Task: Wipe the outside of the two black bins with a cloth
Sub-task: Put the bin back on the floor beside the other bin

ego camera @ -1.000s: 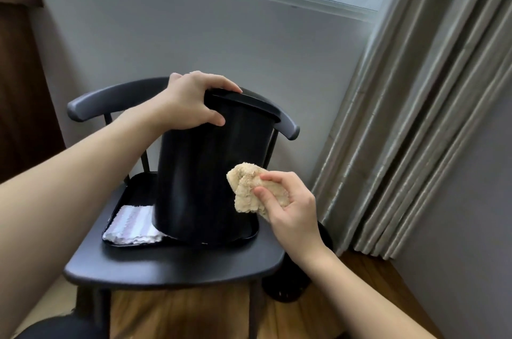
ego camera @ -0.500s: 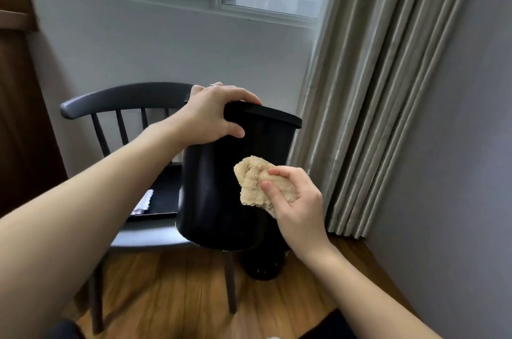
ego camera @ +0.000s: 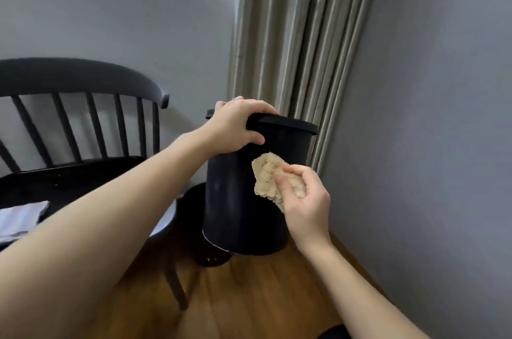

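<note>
Two hands busy | left hand (ego camera: 238,125) fingers curl over bin (ego camera: 243,194) rim, bin hanging beneath | right hand (ego camera: 303,197) pinches cloth (ego camera: 270,178) against wall | risk: one-handed rim hold slips, bin drops onto second bin (ego camera: 194,216) below.

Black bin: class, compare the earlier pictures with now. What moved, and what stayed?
The black bin was lifted off the chair tray and carried right, toward the curtain. Unchanged: left hand grips its rim, right hand holds the cloth against its side.
</note>
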The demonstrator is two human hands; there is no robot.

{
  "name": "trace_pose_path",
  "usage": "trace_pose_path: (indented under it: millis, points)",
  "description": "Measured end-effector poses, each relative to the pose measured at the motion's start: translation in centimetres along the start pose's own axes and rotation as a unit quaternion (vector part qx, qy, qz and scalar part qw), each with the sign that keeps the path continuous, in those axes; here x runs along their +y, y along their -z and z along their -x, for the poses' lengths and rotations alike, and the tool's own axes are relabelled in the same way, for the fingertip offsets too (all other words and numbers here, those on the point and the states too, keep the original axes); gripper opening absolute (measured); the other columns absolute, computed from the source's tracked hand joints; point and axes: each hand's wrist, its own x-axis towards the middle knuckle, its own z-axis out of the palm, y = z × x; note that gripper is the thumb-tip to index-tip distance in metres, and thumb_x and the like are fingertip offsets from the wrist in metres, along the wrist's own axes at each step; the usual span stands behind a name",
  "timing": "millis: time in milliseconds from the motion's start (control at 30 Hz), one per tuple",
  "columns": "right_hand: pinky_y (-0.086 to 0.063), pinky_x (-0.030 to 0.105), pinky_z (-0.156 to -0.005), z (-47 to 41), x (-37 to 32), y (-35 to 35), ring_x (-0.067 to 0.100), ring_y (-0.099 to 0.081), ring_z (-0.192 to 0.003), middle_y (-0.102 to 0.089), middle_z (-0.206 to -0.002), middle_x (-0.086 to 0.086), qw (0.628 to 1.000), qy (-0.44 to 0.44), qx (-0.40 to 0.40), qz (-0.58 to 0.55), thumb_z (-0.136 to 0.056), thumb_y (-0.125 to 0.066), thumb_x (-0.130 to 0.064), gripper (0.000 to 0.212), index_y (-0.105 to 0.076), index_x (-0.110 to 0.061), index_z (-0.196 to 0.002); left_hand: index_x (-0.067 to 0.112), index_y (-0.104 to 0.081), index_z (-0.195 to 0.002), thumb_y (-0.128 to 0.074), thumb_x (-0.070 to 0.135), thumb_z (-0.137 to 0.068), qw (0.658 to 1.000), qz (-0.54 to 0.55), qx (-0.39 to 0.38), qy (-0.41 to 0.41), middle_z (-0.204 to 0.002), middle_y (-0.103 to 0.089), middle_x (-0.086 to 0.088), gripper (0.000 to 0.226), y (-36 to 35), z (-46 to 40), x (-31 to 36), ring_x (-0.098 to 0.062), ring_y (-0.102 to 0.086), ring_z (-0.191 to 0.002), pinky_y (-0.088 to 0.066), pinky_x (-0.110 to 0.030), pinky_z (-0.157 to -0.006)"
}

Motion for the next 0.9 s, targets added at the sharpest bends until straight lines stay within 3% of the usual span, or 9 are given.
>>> trace_pose_path:
  millis: [167,433,533,600,700,767,900]
  points:
    - [-0.05,0.018,-0.078,-2.7,5.9,1.0,0.002,-0.062,-0.095,-0.066,-0.1,-0.012,0.996,-0.063,0.046,0.049,-0.092,-0.069,-0.025,0.006,-0.068,-0.029,-0.097,0.038,-0.062,-0.132,-0.079,0.015,-0.086,0.998,0.026,-0.052,0.025,-0.117,-0.062,0.016,0.054,-8.4,-4.8,-2.7,-0.016,-0.045,-0.122,-0.018,-0.031,-0.102]
    - [-0.041,0.009,-0.063,-6.9,14.3,3.2,-0.007,-0.056,-0.089,-0.064,-0.094,-0.015,0.978,-0.156,0.082,0.115,-0.092,-0.066,-0.029,0.013,-0.059,-0.038,-0.084,0.03,-0.064,-0.132,-0.074,0.011,-0.089,0.991,0.056,-0.116,0.037,-0.122,-0.068,0.011,0.048,-22.8,-8.3,-7.3,-0.015,-0.047,-0.12,-0.018,-0.031,-0.1]
    - [-0.043,0.019,-0.068,-8.3,17.5,3.7,0.0,-0.057,-0.089,-0.062,-0.096,-0.013,0.971,-0.173,0.089,0.136,-0.093,-0.064,-0.028,0.011,-0.06,-0.035,-0.086,0.03,-0.065,-0.13,-0.073,0.012,-0.089,0.989,0.054,-0.128,0.054,-0.123,-0.068,0.009,0.045,-27.6,-9.0,-8.6,-0.016,-0.048,-0.122,-0.019,-0.032,-0.1]
    - [-0.045,0.023,-0.072,-8.5,20.0,4.1,0.003,-0.056,-0.091,-0.061,-0.099,-0.01,0.968,-0.185,0.066,0.159,-0.094,-0.063,-0.027,0.005,-0.061,-0.03,-0.091,0.029,-0.066,-0.128,-0.073,0.012,-0.09,0.987,0.055,-0.137,0.067,-0.121,-0.068,0.008,0.043,-30.3,-9.1,-9.4,-0.017,-0.049,-0.12,-0.02,-0.033,-0.097]
    - [-0.038,0.006,-0.068,-8.5,23.7,5.6,-0.005,-0.052,-0.09,-0.057,-0.1,-0.011,0.958,-0.18,0.013,0.222,-0.095,-0.063,-0.026,0.004,-0.061,-0.027,-0.098,0.028,-0.068,-0.125,-0.073,0.011,-0.09,0.985,0.055,-0.145,0.079,-0.112,-0.065,0.011,0.039,-33.7,-9.0,-10.6,-0.016,-0.048,-0.112,-0.022,-0.034,-0.095]
    - [-0.036,0.005,-0.065,-8.7,26.0,7.2,-0.001,-0.052,-0.088,-0.057,-0.102,-0.01,0.947,-0.192,-0.025,0.257,-0.095,-0.063,-0.028,0.008,-0.062,-0.026,-0.103,0.027,-0.069,-0.122,-0.072,0.009,-0.09,0.984,0.051,-0.148,0.08,-0.104,-0.061,0.014,0.037,-35.7,-8.8,-11.0,-0.014,-0.046,-0.104,-0.025,-0.035,-0.096]
    - [-0.039,0.02,-0.08,-8.8,29.5,9.6,0.014,-0.053,-0.106,-0.057,-0.118,-0.002,0.919,-0.243,-0.084,0.299,-0.099,-0.058,-0.028,0.027,-0.061,-0.025,-0.125,0.028,-0.068,-0.122,-0.069,0.01,-0.092,0.985,0.028,-0.156,0.073,-0.1,-0.054,0.016,0.034,-39.4,-8.0,-11.9,-0.011,-0.042,-0.101,-0.022,-0.032,-0.094]
